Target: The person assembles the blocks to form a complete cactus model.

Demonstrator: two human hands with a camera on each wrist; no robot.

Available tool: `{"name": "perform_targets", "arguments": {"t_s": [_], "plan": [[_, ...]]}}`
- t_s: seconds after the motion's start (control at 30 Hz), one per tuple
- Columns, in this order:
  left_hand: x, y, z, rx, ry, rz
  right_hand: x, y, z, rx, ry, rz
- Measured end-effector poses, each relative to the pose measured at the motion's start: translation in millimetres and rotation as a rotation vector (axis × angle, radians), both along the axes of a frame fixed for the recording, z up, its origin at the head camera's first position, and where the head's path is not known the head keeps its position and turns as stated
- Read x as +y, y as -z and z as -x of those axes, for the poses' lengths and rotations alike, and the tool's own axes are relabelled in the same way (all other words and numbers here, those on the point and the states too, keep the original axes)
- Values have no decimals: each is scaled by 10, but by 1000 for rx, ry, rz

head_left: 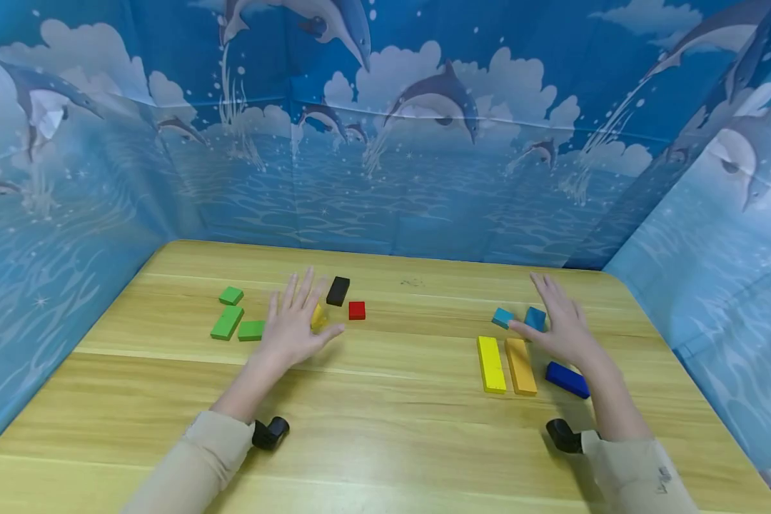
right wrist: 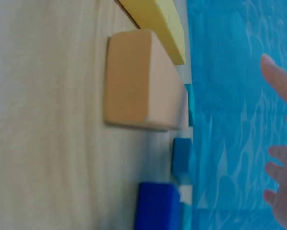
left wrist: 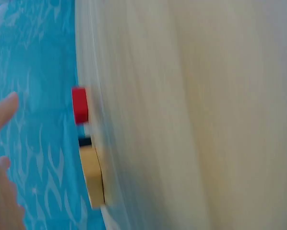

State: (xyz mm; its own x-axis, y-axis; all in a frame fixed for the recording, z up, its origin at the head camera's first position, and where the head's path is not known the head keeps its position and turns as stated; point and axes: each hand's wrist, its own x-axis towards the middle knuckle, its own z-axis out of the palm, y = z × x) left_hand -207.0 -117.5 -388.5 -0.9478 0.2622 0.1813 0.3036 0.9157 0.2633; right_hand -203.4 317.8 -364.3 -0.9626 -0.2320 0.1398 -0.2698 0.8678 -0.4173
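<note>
Lower right, my right sleeve [head_left: 630, 475] bears small dark marks, unreadable. On the table [head_left: 392, 442], right of centre, lie a navy block [head_left: 567, 380], an orange block [head_left: 521, 367] and a yellow block [head_left: 491, 365]; I judge each light, stiff, smooth and not fragile, best pinched across the long sides at mid-length. My right hand [head_left: 564, 328], farther up the frame, has fingers extended, thumb apart, holding nothing; two light blue blocks [head_left: 503, 318] lie near its thumb. My left hand [head_left: 293, 332], left of centre, is spread likewise, holding nothing, and partly hides a yellow piece [head_left: 319, 318]. Three green blocks [head_left: 227, 323] lie left of it. Right of its fingers lie a red block [head_left: 357, 310] and, farther, a black block [head_left: 338, 291]; the small red one calls for fingertips on opposite sides. No brand or label is legible on any block. Across the upper frame hangs a dolphin-print cloth [head_left: 424, 193], without readable writing.
</note>
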Motion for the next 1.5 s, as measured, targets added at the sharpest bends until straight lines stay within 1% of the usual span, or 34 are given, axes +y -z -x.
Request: {"name": "perform_targets", "arguments": {"t_s": [0.13,0.2,0.27,0.33,0.4,0.5,0.6,0.67,0.77,0.9,1.07,1.17,1.3,1.5], "plan": [[207,40,-29,26,106,-165,91,89,-63,10,-48,223],[324,68,-51,35,159,-258,141,130,-99,-19,-70,299],[447,101,-74,34,208,-346,185,170,-132,-45,-91,334],[574,136,-98,13,257,-429,224,208,-165,-68,-108,341],[703,170,-121,-16,300,-485,253,240,-201,-93,-129,338],[889,222,-153,-73,365,-527,284,281,-253,-132,-160,334],[1058,278,-180,-124,410,-528,291,297,-299,-176,-185,324],[1161,318,-187,-143,433,-526,287,307,-322,-199,-191,306],[1303,372,-188,-156,459,-533,285,333,-342,-211,-198,278],[1463,419,-184,-165,493,-532,306,396,-348,-215,-214,280],[1615,457,-166,-144,530,-461,338,456,-360,-261,-212,309],[1696,466,-146,-129,534,-408,335,473,-365,-272,-219,311],[1802,472,-112,-138,532,-359,319,481,-355,-277,-240,306],[1947,484,-73,-149,546,-289,321,500,-336,-289,-257,294]]}}
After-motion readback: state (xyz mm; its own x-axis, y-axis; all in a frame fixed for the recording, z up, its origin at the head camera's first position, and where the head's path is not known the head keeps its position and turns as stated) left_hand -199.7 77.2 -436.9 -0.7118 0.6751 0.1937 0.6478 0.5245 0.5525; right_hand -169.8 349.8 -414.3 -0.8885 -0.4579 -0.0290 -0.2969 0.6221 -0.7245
